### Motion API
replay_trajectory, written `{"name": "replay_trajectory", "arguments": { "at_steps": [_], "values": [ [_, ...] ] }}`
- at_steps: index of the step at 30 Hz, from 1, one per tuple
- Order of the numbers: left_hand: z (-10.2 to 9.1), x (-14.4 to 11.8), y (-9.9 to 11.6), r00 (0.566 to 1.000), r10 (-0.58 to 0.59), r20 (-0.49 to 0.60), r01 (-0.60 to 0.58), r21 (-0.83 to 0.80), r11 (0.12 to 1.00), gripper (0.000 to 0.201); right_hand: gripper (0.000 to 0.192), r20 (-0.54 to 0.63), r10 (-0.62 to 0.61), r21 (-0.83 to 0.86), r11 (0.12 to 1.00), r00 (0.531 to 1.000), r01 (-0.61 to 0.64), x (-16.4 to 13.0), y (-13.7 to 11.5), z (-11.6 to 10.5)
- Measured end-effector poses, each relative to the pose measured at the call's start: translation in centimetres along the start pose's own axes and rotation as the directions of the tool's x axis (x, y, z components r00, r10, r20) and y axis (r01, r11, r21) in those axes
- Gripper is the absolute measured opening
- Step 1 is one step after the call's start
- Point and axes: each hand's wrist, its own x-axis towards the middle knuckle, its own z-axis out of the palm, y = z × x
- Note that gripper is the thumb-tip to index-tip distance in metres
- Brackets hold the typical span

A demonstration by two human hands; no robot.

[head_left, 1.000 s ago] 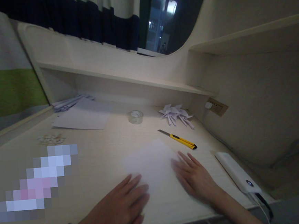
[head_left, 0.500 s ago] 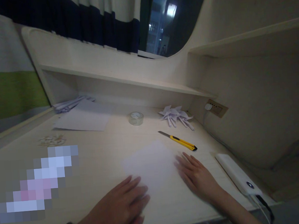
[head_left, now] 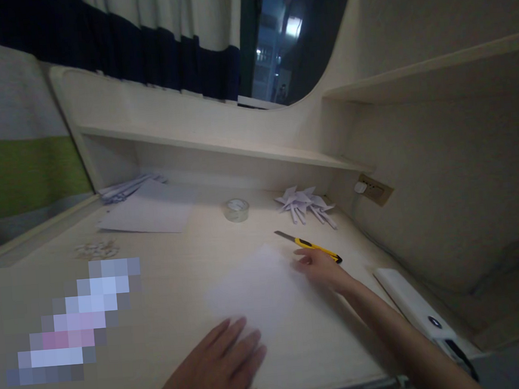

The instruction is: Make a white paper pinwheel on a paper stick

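Pale wooden desk [head_left: 167, 273] under a shelf [head_left: 220, 146], curtained window [head_left: 275, 49] behind.

On the desk [head_left: 179, 267], a paper sheet [head_left: 258, 287] lies centre; utility knife [head_left: 308, 246] right, tape roll [head_left: 236, 209] behind.

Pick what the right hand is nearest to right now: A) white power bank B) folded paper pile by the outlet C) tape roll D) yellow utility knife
D: the right hand reaches over the white sheet's far edge with its fingertips right at the yellow utility knife; whether they touch it is unclear. The tape roll and folded paper pile lie farther back, the power bank off to the side.
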Motion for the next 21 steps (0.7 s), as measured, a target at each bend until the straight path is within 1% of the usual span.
{"name": "replay_trajectory", "arguments": {
  "at_steps": [2, 5, 7, 9, 10, 11, 12, 13, 14, 15, 17, 18, 20, 21],
  "values": [
    [0.1, 0.0, 0.4, 1.0, -0.009, -0.006, 0.009, 0.008, 1.0, 0.044, 0.045, 0.078, 0.006, 0.062, 0.998, 0.997, -0.011, 1.1, -0.3, -0.2],
    [0.1, -0.3, 0.6, 0.999, -0.02, -0.034, 0.02, -0.015, 1.0, 0.043, 0.029, 0.177, -0.034, 0.185, 0.983, 0.984, 0.0, 2.1, -0.6, -0.2],
    [0.1, -0.6, 0.3, 0.998, -0.011, -0.055, 0.008, -0.049, 0.999, 0.042, 0.027, 0.185, -0.062, 0.271, 0.963, 0.981, 0.009, 2.4, -0.6, 0.1],
    [0.1, -0.5, -0.9, 0.995, -0.035, -0.09, 0.027, -0.092, 0.995, 0.041, 0.027, 0.165, -0.094, 0.341, 0.939, 0.982, 0.032, 2.5, -0.6, 0.4],
    [0.0, -0.3, -1.8, 0.991, -0.076, -0.114, 0.063, -0.119, 0.991, 0.04, 0.027, 0.153, -0.107, 0.364, 0.93, 0.982, 0.045, 2.5, -0.6, 0.6],
    [0.0, 0.3, -2.9, 0.975, -0.173, -0.138, 0.153, -0.146, 0.977, 0.04, 0.028, 0.143, -0.115, 0.374, 0.926, 0.983, 0.054, 2.4, -0.5, 0.7],
    [0.1, 1.0, -4.2, 0.945, -0.264, -0.192, 0.229, -0.186, 0.955, 0.038, 0.03, 0.132, -0.124, 0.389, 0.919, 0.983, 0.064, 2.4, -0.5, 0.9],
    [0.1, 2.0, -5.6, 0.915, -0.346, -0.209, 0.296, -0.236, 0.926, 0.038, 0.032, 0.112, -0.135, 0.41, 0.909, 0.984, 0.078, 2.3, -0.5, 1.0],
    [0.3, 3.2, -7.0, 0.888, -0.414, -0.2, 0.35, -0.29, 0.891, 0.039, 0.033, 0.087, -0.151, 0.435, 0.895, 0.985, 0.099, 2.3, -0.5, 1.2],
    [0.5, 4.4, -8.4, 0.85, -0.485, -0.206, 0.397, -0.355, 0.846, 0.04, 0.033, 0.055, -0.167, 0.46, 0.88, 0.984, 0.124, 2.2, -0.6, 1.3],
    [1.1, 6.9, -10.7, 0.788, -0.599, -0.145, 0.452, -0.525, 0.722, 0.044, 0.03, -0.001, -0.196, 0.501, 0.849, 0.981, 0.17, 2.1, -0.9, 1.6],
    [1.5, 8.0, -11.6, 0.78, -0.622, -0.075, 0.454, -0.616, 0.644, 0.043, 0.029, -0.016, -0.202, 0.515, 0.838, 0.979, 0.182, 2.0, -1.1, 1.7],
    [2.3, 9.5, -12.7, 0.765, -0.639, 0.078, 0.438, -0.791, 0.427, 0.038, 0.029, -0.037, -0.189, 0.545, 0.819, 0.981, 0.179, 1.8, -1.5, 2.0],
    [2.6, 9.9, -12.9, 0.762, -0.639, 0.105, 0.44, -0.809, 0.391, 0.035, 0.029, -0.045, -0.175, 0.571, 0.803, 0.984, 0.169, 1.7, -1.7, 2.2]
  ]
}}
